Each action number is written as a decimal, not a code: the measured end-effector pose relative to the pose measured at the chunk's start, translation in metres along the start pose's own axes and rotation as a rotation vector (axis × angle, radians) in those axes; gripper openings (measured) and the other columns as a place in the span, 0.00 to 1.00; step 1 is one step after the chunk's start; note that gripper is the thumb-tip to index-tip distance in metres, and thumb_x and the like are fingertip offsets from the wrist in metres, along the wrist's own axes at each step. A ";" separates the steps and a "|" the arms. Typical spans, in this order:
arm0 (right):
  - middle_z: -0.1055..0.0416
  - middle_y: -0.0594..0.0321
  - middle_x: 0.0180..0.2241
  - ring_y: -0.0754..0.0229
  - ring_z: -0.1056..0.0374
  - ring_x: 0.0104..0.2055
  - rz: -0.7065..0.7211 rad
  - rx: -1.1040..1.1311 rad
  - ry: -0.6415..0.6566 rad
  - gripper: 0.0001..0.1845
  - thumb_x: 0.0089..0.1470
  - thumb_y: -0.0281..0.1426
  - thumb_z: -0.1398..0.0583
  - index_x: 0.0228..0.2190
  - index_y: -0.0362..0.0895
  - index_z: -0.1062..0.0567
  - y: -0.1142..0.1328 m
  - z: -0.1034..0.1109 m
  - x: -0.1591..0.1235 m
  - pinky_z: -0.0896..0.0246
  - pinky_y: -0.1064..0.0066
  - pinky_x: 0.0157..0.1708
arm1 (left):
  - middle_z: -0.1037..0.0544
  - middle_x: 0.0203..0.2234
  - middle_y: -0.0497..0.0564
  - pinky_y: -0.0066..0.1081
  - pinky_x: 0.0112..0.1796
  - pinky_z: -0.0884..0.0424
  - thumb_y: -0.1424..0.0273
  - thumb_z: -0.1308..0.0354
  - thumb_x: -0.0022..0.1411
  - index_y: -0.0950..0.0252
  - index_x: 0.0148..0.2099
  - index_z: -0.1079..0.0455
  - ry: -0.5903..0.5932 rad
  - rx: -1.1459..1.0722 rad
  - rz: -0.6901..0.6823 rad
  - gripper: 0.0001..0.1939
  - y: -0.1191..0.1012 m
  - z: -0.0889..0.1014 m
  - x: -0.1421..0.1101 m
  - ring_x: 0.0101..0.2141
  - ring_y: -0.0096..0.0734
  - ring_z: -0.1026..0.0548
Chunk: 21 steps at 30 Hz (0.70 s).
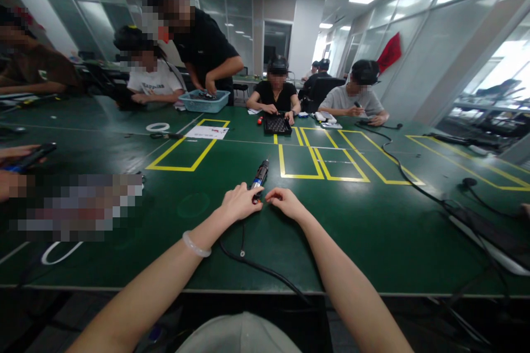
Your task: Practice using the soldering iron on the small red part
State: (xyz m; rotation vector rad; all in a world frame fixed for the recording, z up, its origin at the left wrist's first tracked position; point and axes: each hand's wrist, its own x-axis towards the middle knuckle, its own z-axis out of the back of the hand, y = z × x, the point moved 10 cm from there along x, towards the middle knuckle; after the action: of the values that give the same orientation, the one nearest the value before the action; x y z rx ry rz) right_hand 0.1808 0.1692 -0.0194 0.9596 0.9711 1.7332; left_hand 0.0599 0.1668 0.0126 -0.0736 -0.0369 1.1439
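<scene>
Black-and-blue tool (259,175) lies over the green table (269,248), in front of the person, its dark tip pointing away. At the near side, a black cable (265,269) curves over the table's close edge, and a thin cord with a small metal ring (242,253) lies beside it. The left hand (241,201), below a pale bangle (196,245), grips the tool around its rear part, the thumb along its side. The right hand (286,203) is loosely open with curled fingers, just beside the tool's rear end and holding nothing visible.

Off to the left, another person's hand (13,177) is near a similar dark tool (35,159); blur makes the contact there hard to judge, though it looks held. Farther out, yellow tape outlines (302,177) mark the table, a white sheet (207,132) overlaps one of them, and a white ring (158,127) lies to its left. A long black cord (399,162) crosses the right side.

At the far side, a standing person (209,38) reaches into a blue basket (205,103). A seated person in black (276,94) works at a black tray (277,124).
</scene>
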 end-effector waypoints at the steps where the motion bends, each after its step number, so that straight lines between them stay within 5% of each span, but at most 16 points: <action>1: 0.24 0.62 0.32 0.61 0.29 0.35 -0.006 0.006 0.002 0.11 0.48 0.20 0.44 0.32 0.41 0.24 -0.001 0.000 0.000 0.36 0.70 0.39 | 0.31 0.43 0.57 0.41 0.41 0.32 0.48 0.50 0.57 0.45 0.63 0.41 0.001 0.006 0.006 0.32 0.005 0.001 -0.003 0.44 0.48 0.29; 7: 0.24 0.61 0.32 0.60 0.28 0.36 -0.024 0.009 0.007 0.08 0.51 0.24 0.43 0.33 0.42 0.24 -0.007 -0.001 0.000 0.35 0.68 0.40 | 0.31 0.43 0.56 0.39 0.42 0.33 0.48 0.54 0.58 0.44 0.64 0.43 0.026 0.059 0.080 0.32 0.056 0.008 -0.030 0.43 0.46 0.28; 17: 0.24 0.61 0.32 0.59 0.28 0.36 -0.042 -0.031 0.001 0.07 0.53 0.28 0.42 0.33 0.42 0.24 -0.008 0.001 -0.002 0.35 0.68 0.41 | 0.26 0.43 0.58 0.42 0.48 0.40 0.48 0.56 0.60 0.48 0.64 0.43 0.088 0.261 0.280 0.32 0.190 0.023 -0.063 0.45 0.50 0.29; 21: 0.24 0.61 0.32 0.59 0.27 0.37 -0.049 -0.035 0.004 0.07 0.54 0.29 0.42 0.33 0.42 0.24 -0.009 0.000 -0.002 0.35 0.68 0.41 | 0.27 0.47 0.57 0.41 0.50 0.45 0.49 0.57 0.63 0.49 0.65 0.44 0.092 0.410 0.371 0.30 0.228 0.032 -0.077 0.47 0.47 0.32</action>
State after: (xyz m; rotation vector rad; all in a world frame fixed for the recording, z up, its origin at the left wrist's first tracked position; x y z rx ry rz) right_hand 0.1843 0.1702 -0.0276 0.9031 0.9566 1.7062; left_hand -0.1806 0.1921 0.0276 0.2405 0.3034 1.4960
